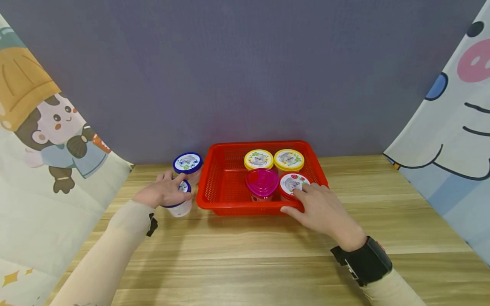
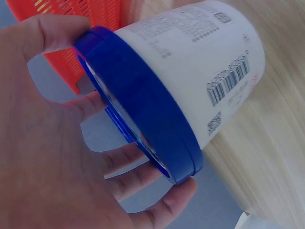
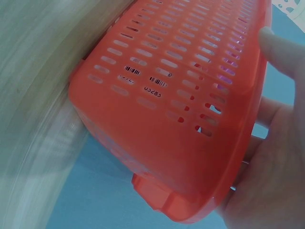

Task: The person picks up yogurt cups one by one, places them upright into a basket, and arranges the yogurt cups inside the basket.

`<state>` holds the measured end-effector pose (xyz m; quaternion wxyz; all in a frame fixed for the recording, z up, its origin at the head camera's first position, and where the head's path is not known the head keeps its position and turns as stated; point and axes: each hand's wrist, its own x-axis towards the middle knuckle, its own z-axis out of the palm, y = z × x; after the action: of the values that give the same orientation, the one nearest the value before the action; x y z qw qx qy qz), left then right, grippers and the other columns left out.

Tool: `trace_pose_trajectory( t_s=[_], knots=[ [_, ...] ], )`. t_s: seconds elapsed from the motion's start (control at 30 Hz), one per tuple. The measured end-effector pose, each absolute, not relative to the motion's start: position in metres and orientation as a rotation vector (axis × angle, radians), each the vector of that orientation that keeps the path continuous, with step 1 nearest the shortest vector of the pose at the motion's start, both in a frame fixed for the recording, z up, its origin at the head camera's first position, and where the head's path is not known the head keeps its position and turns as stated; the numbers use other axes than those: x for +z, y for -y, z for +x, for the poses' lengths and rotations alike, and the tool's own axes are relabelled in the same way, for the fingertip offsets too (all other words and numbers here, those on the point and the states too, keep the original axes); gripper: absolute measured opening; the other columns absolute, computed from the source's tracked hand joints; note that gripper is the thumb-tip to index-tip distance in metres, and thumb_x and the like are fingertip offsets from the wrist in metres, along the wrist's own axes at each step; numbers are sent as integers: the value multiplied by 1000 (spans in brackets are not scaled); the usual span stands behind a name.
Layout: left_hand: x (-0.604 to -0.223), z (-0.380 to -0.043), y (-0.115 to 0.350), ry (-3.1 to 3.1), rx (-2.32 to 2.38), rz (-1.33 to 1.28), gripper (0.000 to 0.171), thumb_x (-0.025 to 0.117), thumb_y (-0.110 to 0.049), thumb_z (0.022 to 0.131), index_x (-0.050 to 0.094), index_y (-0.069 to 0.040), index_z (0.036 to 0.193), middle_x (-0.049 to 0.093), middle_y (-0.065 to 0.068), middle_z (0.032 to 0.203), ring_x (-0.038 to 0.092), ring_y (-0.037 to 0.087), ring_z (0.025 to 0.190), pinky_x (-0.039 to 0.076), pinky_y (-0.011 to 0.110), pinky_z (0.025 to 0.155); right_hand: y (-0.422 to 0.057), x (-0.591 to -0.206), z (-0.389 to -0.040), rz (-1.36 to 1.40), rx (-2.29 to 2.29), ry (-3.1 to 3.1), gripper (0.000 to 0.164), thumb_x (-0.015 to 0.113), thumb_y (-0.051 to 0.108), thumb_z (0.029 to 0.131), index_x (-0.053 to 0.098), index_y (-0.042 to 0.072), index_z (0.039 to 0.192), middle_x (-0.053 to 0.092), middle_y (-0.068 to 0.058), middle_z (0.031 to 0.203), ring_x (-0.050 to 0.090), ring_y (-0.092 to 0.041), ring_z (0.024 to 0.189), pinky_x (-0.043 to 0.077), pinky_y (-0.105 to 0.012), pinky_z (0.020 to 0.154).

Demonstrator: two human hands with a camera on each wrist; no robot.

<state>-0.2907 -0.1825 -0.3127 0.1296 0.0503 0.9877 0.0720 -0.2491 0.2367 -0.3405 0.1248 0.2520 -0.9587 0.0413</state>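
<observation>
My left hand (image 1: 165, 191) grips a white tub (image 1: 180, 209) from above, thumb and fingers spread round its blue lid (image 2: 138, 105). Printed text and a barcode show on the tub's side in the left wrist view. Just behind it stands a second blue-lidded tub (image 1: 188, 163). At the front right corner of the red basket (image 1: 226, 205), my right hand (image 1: 319, 208) holds the rim, thumb outside and fingers reaching in over a red-lidded tub (image 1: 292, 182). The right wrist view partly hides those fingers behind the basket wall (image 3: 157, 119).
Inside the basket are two yellow-lidded tubs (image 1: 259, 159) and a tub with a pink lid (image 1: 262, 182). A grey panel (image 1: 245, 76) rises behind the wooden table (image 1: 245, 263). Printed cloths (image 1: 34, 204) hang at both sides.
</observation>
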Motion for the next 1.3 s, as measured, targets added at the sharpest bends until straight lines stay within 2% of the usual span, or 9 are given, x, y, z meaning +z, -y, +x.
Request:
trace_pose_trajectory(
  t_s=[0.23, 0.63, 0.93, 1.17, 1.3],
  knots=[
    [-311, -290, 182, -2837, 229, 108, 73, 53, -52, 92, 39, -15, 153, 34, 34, 142, 33, 51, 128, 44, 72, 90, -237, -340, -249, 737, 120, 2786, 63, 65, 63, 89, 70, 6, 115, 67, -14, 102, 62, -32, 91, 53, -54, 83],
    [-306, -284, 179, -2948, 114, 202, 73, 51, -54, 91, 41, -14, 151, 34, 36, 143, 37, 52, 126, 46, 70, 87, -236, -340, -249, 746, 121, 2764, 61, 68, 61, 88, 70, 6, 113, 66, -13, 97, 60, -30, 85, 53, -51, 80],
    [-289, -277, 175, -3041, 84, 230, 75, 50, -50, 90, 41, -9, 152, 39, 31, 132, 39, 48, 116, 44, 68, 82, -238, -340, -249, 747, 108, 2761, 61, 68, 61, 88, 70, 5, 113, 66, -13, 98, 61, -31, 86, 53, -51, 81],
    [-269, -272, 168, -3060, 49, 227, 73, 48, -53, 92, 40, -14, 152, 37, 32, 137, 37, 50, 119, 41, 68, 83, -239, -339, -248, 745, 115, 2778, 62, 67, 62, 88, 70, 6, 114, 66, -14, 100, 61, -32, 87, 52, -52, 81],
    [-260, -268, 168, -3082, 34, 231, 72, 48, -53, 92, 41, -14, 152, 40, 30, 130, 39, 48, 114, 42, 63, 79, -238, -339, -249, 760, 118, 2775, 63, 64, 64, 89, 70, 6, 115, 66, -13, 99, 61, -31, 86, 52, -50, 81]
  ],
)
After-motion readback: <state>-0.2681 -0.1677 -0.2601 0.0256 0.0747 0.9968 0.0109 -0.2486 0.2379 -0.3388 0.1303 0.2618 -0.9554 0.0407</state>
